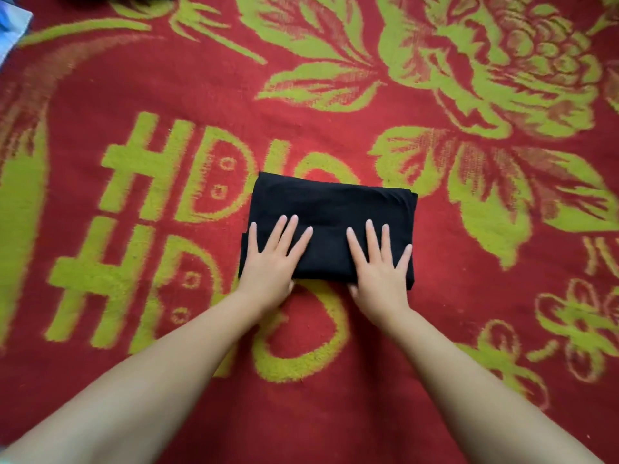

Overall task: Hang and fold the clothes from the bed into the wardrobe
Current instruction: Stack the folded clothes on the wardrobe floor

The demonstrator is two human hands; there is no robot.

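Left hand (272, 259): flat, palm down, fingers straight and spread, pressing the near-left part of a folded black fabric garment (330, 205). Thumb tucked at the garment's near edge.

Right hand (380, 262): same posture, palm down, fingers straight and fanned, pressing the near-right part of the same garment. Thumb at the near edge. The two hands lie side by side, apart, with a strip of black cloth showing between them. Neither hand grips; both rest open on top.

Both forearms bare, reaching in from the bottom corners of the view and converging on the garment.

Garment: folded into a compact, roughly rectangular bundle, several layers thick, far edge slightly uneven at the right corner. It lies on the bed, near the middle of the view.

Bed cover: red woven blanket with yellow-green floral and lettered pattern (469, 95), filling almost the whole view. Large blossom and leaves on the far right, block characters on the left.

Far left corner: a pale blue-white object (11, 26), cropped by the edge, kind unclear. A dark shape at the top-left edge, also cropped.
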